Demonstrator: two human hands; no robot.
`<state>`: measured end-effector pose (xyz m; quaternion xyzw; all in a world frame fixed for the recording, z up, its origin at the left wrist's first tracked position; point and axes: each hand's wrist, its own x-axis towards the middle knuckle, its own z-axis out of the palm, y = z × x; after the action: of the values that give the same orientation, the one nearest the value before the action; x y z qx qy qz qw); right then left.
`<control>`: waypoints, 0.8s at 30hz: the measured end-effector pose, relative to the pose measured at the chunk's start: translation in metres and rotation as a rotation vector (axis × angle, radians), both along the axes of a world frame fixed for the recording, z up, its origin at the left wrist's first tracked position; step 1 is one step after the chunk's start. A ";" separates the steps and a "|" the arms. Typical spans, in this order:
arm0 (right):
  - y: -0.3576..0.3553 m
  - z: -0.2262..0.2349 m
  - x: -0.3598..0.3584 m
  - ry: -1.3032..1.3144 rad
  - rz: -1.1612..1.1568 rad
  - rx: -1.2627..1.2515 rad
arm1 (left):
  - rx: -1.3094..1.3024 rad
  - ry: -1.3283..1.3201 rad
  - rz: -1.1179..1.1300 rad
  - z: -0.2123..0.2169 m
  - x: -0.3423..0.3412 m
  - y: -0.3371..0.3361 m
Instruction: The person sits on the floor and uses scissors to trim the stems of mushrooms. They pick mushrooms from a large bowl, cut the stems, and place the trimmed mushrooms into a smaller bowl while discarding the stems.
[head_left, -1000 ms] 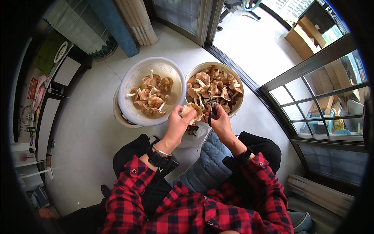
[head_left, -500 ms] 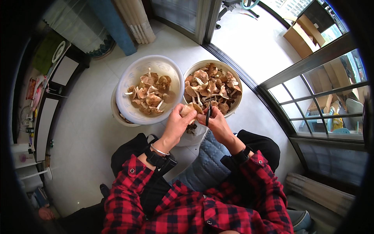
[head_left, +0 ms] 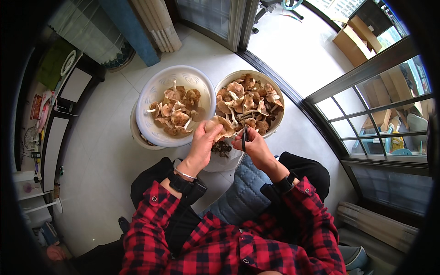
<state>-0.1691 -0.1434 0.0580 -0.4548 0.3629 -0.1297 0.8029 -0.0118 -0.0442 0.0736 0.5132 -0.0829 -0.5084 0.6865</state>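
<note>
My left hand (head_left: 203, 145) pinches a broad tan mushroom (head_left: 221, 127) by its cap, just in front of the two basins. Close beside it, my right hand (head_left: 255, 149) grips a slim black-handled cutting tool (head_left: 244, 138) pointing away from me; whether knife or scissors, I cannot tell. Farther left, a pale basin (head_left: 145, 98) holds several mushrooms (head_left: 178, 110) in what looks like water. The right-hand cream basin (head_left: 281, 97) is heaped with brown mushrooms (head_left: 250, 98). Below my hands, dark scraps (head_left: 222, 147) lie in a white bag or container (head_left: 223, 164).
The pale basin rests on another container (head_left: 135, 128). Blue quilted fabric (head_left: 240, 190) lies between my knees. A gridded glass door (head_left: 366, 114) stands at right, with its floor track (head_left: 293, 94) beyond the cream basin. A low cabinet (head_left: 57, 137) lines the left side.
The mushroom in my left hand has shifted slightly up and left, its cap now turned more outward. My right hand has moved slightly downward and apart from it. More dark scraps show below.
</note>
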 end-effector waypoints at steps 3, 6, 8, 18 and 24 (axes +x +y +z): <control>0.001 0.002 0.002 0.031 0.039 -0.068 | -0.002 -0.017 0.001 -0.004 0.005 0.001; -0.002 0.008 0.003 0.035 0.026 -0.098 | 0.050 -0.115 -0.029 -0.004 0.005 0.002; -0.002 0.013 0.005 -0.022 -0.032 -0.111 | 0.083 -0.169 -0.075 -0.002 0.003 0.002; 0.000 0.015 0.010 -0.031 -0.076 -0.216 | 0.110 -1.290 -0.154 0.020 -0.007 -0.001; 0.000 0.008 0.008 0.017 -0.077 -0.305 | 0.005 -1.760 -0.185 0.025 -0.011 0.001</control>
<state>-0.1611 -0.1434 0.0660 -0.5584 0.3627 -0.2101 0.7159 -0.0231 -0.0429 0.0985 0.7113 -0.6211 0.0171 0.3288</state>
